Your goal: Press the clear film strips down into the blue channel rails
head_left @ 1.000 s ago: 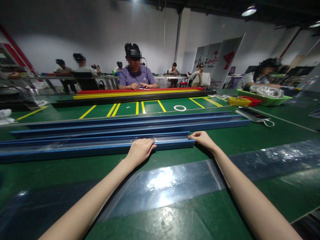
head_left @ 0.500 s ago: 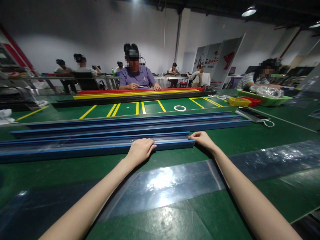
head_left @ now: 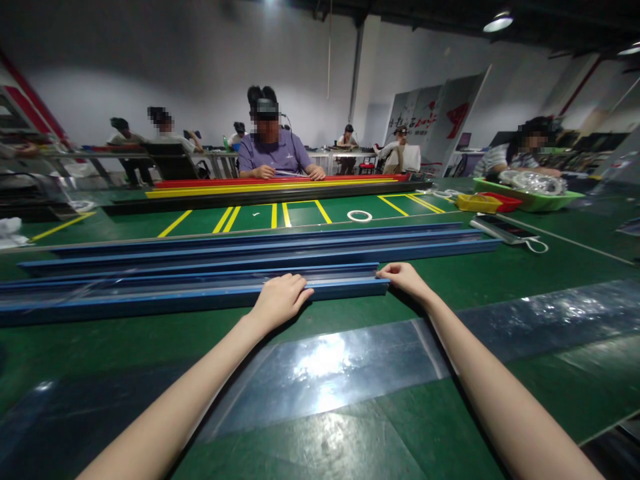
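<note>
A long blue channel [head_left: 200, 300] with raised side walls lies across the green table in front of me. My left hand [head_left: 281, 299] is closed over its near wall, a little left of the channel's right end, with the fingers reaching inside. At that right end, my right hand [head_left: 404, 279] pinches with thumb and forefinger; what is between the fingertips is too small to make out. Inside the near channel runs a clear strip [head_left: 90, 288], loosely curled toward the left. Just behind lie more blue channels [head_left: 320, 252], parallel to it.
Clear plastic sheeting [head_left: 350, 367] lies beneath my forearms. Beyond the blue channels are a white tape ring [head_left: 360, 216], yellow floor-style lines, and red, yellow and black long profiles [head_left: 270, 191]. A phone [head_left: 505, 228], small trays and a green basket [head_left: 540, 201] stand right. A co-worker [head_left: 275, 153] sits opposite.
Both hands stay in the same place on the blue channel. The clear strip at its left part looks slightly shifted.
</note>
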The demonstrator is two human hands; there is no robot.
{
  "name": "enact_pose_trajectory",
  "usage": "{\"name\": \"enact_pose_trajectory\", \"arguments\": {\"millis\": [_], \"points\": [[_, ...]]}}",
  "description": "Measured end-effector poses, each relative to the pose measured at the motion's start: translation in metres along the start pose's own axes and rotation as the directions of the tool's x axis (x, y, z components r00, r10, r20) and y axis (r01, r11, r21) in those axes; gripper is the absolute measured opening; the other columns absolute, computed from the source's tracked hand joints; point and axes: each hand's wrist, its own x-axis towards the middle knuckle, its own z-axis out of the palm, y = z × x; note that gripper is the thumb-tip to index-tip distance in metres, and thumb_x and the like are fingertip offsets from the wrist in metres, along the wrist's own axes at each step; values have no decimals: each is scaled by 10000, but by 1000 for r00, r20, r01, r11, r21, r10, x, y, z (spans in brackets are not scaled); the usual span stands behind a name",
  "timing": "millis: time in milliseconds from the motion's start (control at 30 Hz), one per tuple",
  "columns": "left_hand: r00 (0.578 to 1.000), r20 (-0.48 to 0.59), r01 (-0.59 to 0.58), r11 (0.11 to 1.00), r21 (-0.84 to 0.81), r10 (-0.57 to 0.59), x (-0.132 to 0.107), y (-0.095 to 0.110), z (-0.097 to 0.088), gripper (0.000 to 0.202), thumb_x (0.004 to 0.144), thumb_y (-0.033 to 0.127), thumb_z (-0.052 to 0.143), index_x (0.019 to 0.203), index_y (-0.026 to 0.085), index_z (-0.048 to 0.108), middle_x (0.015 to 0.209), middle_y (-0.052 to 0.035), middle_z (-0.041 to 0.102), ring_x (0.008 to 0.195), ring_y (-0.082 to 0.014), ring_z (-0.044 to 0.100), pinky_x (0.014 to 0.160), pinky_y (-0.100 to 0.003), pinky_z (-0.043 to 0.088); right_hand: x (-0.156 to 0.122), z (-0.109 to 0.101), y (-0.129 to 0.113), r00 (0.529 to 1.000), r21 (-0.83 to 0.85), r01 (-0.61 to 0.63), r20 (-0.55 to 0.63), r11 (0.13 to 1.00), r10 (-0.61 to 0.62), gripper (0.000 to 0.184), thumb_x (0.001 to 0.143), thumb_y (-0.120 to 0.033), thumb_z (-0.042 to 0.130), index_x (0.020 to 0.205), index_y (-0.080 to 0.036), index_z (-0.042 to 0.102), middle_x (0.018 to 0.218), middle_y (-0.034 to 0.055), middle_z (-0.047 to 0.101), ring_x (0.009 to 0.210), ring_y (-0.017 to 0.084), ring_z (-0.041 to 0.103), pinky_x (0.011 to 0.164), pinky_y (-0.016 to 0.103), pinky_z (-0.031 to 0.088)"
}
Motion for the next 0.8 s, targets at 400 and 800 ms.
{"name": "enact_pose_trajectory", "arguments": {"millis": [400, 800], "points": [[996, -90, 1, 999, 48, 3, -2, 3, 3, 367, 894, 380, 295, 736, 162, 545, 713, -45, 591, 678, -162, 524, 585, -280, 326, -2, -1, -2, 1000, 1, 2, -5, 1000, -2, 275, 602, -410, 600, 617, -135, 614, 482, -15, 509, 441, 72, 385, 444, 218, 276], [997, -75, 11, 999, 38, -8, -2, 3, 3, 365, 889, 380, 305, 733, 157, 547, 716, -57, 591, 684, -173, 523, 583, -285, 321, -1, 0, 1, 999, -63, 14, -31, 998, -16, 307, 610, -433, 602, 630, -128, 631, 500, -4, 536, 460, 79, 411, 448, 216, 283]]}}
